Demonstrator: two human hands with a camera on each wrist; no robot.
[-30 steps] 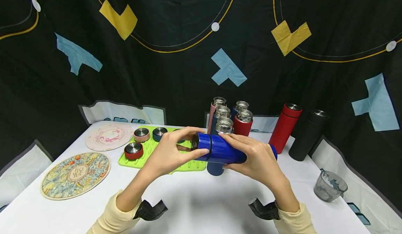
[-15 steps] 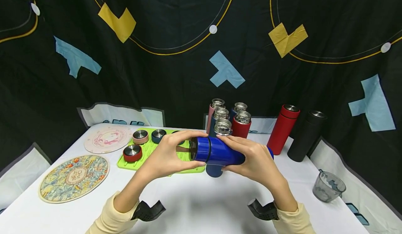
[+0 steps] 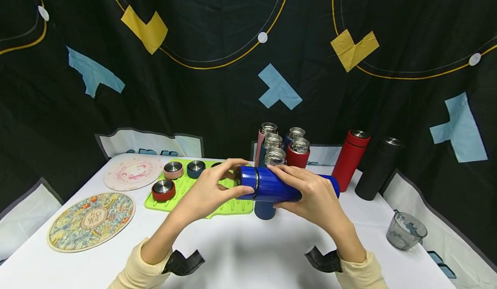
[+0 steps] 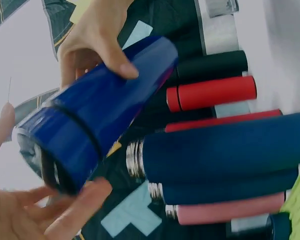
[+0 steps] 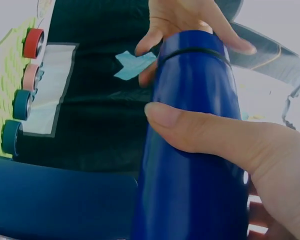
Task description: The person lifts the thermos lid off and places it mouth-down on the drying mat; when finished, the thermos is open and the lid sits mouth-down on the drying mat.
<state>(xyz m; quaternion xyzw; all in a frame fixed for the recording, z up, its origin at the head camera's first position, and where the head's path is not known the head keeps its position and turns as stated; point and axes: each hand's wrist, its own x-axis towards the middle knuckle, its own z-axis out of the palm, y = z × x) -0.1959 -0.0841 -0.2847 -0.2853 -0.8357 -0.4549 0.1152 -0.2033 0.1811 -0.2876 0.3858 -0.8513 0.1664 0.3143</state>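
Observation:
A glossy blue thermos [image 3: 273,185] is held sideways above the table, its lid end [image 3: 245,181] pointing left and a dark ring round the seam. My right hand [image 3: 316,192] grips its body, with the thumb across the side in the right wrist view. My left hand [image 3: 207,190] is spread around the lid end; both wrist views show gaps between the lid and some of its fingertips. Behind the thermos stand several lidless bottles: a dark blue one [image 3: 265,210], partly hidden, a red one [image 3: 298,155], a pink one [image 3: 259,144] and others.
A green mat [image 3: 229,208] at the left bears several bottle lids, among them a red lid [image 3: 163,190]. Two round mats, one patterned [image 3: 91,222] and one pink [image 3: 133,172], lie farther left. Capped red [image 3: 350,159] and black [image 3: 378,168] bottles and a clear cup [image 3: 405,232] stand right.
The left hand's fingers have shifted around the lid end, opening wider half a second ago and drawing in a little now. The thermos has tipped slightly nearer level. The right hand keeps its hold.

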